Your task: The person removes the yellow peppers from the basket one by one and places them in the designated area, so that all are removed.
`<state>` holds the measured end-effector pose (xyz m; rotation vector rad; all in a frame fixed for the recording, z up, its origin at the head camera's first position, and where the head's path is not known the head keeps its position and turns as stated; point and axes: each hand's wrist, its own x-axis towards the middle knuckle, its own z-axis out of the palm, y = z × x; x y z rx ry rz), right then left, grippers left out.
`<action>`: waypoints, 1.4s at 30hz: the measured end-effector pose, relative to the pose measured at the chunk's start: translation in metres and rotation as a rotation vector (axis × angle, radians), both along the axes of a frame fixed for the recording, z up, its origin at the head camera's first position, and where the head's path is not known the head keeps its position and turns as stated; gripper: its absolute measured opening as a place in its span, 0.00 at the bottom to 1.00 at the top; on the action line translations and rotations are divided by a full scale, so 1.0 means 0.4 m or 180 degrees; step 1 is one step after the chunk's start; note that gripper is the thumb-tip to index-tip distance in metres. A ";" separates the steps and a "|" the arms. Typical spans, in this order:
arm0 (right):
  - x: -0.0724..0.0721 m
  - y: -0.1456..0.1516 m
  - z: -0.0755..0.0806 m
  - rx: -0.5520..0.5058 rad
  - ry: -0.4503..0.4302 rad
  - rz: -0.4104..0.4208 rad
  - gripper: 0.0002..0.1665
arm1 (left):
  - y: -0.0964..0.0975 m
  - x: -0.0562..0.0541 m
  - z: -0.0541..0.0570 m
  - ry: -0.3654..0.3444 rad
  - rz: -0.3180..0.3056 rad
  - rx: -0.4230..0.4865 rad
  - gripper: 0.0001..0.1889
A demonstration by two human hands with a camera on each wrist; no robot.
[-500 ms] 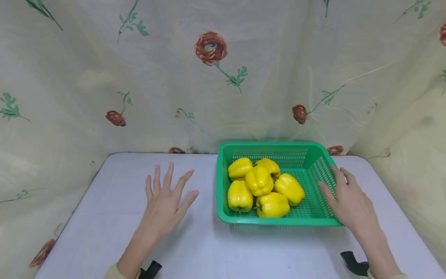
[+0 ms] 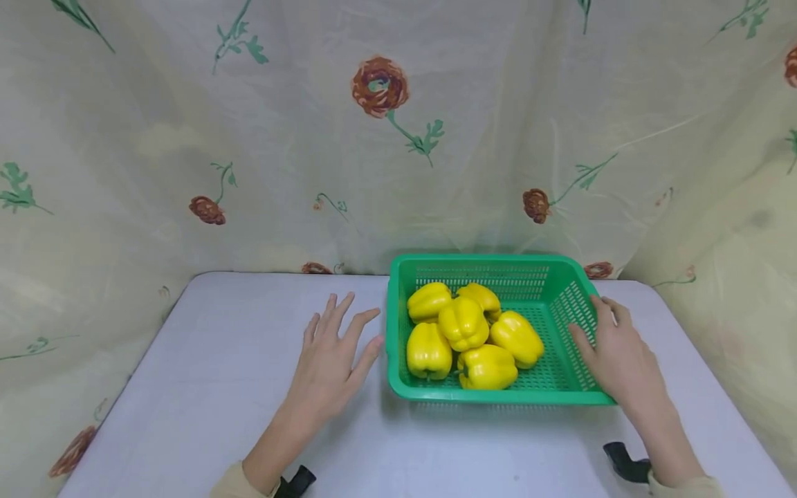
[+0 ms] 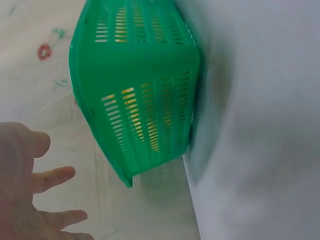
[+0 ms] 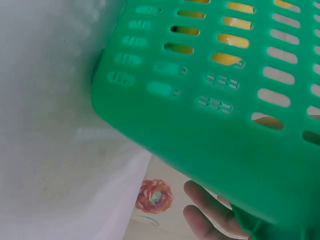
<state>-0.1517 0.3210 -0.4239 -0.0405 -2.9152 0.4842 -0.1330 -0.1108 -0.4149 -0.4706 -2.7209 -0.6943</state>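
A green plastic basket (image 2: 498,396) with slotted walls stands on the table, several yellow bell peppers (image 2: 463,323) lying toward its left side. My right hand (image 2: 623,360) holds the basket's right rim, thumb on the inner side and fingers over the outside. From the right wrist, its fingers (image 4: 212,210) show beyond the basket wall (image 4: 200,145). To the left of the basket is my left hand (image 2: 330,363), fingers spread and holding nothing, its thumb tip close to the left rim. The left wrist view has this hand (image 3: 25,185) apart from the basket wall (image 3: 145,120).
A white cloth covers the table (image 2: 199,373). Behind it and along both sides hangs a pale curtain (image 2: 299,138) with brown flowers, and the basket's far rim stands close to it. Black curved pieces (image 2: 625,462) show at both wrists.
My left hand has moved right, closer to the basket's left rim. The right hand stays at the right rim with hardly any shift, and the basket and peppers keep their place.
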 end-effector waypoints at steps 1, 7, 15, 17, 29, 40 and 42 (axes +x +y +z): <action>-0.001 0.000 -0.002 0.0007 -0.0015 0.0001 0.44 | 0.004 0.001 0.000 0.0014 -0.0017 0.0014 0.24; -0.003 -0.002 -0.008 0.0065 -0.0054 -0.0024 0.45 | 0.025 0.005 -0.002 0.0043 -0.0137 0.0067 0.23; -0.001 -0.005 -0.009 0.0098 0.0004 -0.0007 0.45 | 0.053 0.011 -0.007 0.0180 -0.0228 0.0031 0.21; 0.000 -0.004 -0.009 0.0099 -0.0001 -0.0003 0.45 | 0.063 0.010 -0.008 0.0214 -0.0268 0.0037 0.20; -0.005 -0.002 -0.007 0.0084 -0.0104 0.0005 0.47 | 0.129 -0.011 0.009 0.0152 -0.0433 -0.0252 0.22; -0.003 -0.002 -0.008 0.0083 -0.0143 -0.0030 0.48 | 0.172 -0.036 0.027 0.0054 -0.0563 -0.0713 0.32; -0.001 -0.001 -0.008 0.0091 -0.0138 -0.0034 0.48 | 0.176 -0.039 0.027 0.0035 -0.0576 -0.0792 0.35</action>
